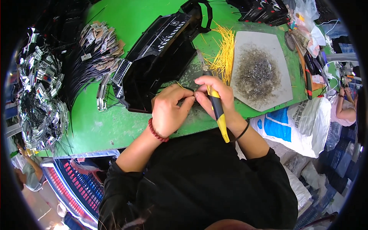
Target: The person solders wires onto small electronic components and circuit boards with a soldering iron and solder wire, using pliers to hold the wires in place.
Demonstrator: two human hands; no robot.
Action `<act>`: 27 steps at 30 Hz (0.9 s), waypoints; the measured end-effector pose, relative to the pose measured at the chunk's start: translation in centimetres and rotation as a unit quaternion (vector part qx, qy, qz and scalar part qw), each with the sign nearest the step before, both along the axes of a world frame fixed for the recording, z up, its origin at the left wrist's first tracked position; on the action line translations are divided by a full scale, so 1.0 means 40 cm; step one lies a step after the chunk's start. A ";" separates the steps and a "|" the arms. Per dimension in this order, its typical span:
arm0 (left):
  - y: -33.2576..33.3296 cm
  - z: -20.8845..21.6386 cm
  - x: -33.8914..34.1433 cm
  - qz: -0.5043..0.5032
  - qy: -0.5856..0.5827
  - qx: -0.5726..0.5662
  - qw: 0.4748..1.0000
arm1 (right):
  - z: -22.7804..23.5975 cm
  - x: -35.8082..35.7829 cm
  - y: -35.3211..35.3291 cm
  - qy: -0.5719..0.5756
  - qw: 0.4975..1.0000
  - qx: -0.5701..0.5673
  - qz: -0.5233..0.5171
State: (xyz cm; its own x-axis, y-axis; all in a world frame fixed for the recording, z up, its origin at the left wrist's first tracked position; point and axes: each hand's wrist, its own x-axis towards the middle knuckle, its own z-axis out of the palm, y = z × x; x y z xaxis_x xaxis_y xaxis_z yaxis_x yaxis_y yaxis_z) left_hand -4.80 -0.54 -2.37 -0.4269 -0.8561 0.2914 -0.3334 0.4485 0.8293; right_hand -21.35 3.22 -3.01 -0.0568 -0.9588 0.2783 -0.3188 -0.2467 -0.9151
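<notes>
My left hand (pixel 170 107) is closed, its thumb and finger pinched together beside the black plastic shell. What sits in the pinch is too small to make out. Against it, fingertips almost meeting, is my right hand (pixel 220 97), wrapped round a yellow-and-black-handled tool (pixel 217 109). The tool's metal end points away from me and its handle end slants back over my wrist. The large black shell (pixel 153 57), shaped like a toy vehicle body with white markings, lies tilted on the green table (pixel 99 128), its open side toward my hands.
Thin yellow strands (pixel 222 50) lie beside a grey board (pixel 283 86) covered with dark residue. Left are bundled black wires with small boards (pixel 101 38) and a heap of silvery parts (pixel 40 96). More black shells (pixel 264 13) stand far right. A white sack (pixel 303 126) sits by the edge.
</notes>
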 end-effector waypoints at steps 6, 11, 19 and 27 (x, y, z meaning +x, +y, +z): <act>-0.003 -0.005 -0.001 -0.010 -0.018 -0.004 1.000 | -0.018 -0.004 0.003 0.082 0.987 -0.135 -0.030; -0.002 0.003 -0.013 0.002 -0.074 -0.042 0.996 | -0.017 -0.051 0.026 0.203 0.973 -0.113 0.003; 0.008 -0.008 -0.035 0.021 -0.135 -0.112 0.984 | -0.033 -0.036 0.040 0.216 0.975 -0.048 0.002; 0.003 -0.006 -0.051 0.021 -0.165 -0.115 0.979 | -0.033 -0.036 0.044 0.193 0.980 -0.038 -0.006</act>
State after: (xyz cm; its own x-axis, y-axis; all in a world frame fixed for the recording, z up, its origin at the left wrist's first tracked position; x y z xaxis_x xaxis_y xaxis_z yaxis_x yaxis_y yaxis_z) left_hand -6.84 -0.43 -2.59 -0.4961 -0.8025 0.3313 -0.5884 0.5914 0.5514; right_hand -22.80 4.98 -4.33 0.0561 -0.9343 0.3520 -0.6410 -0.3040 -0.7048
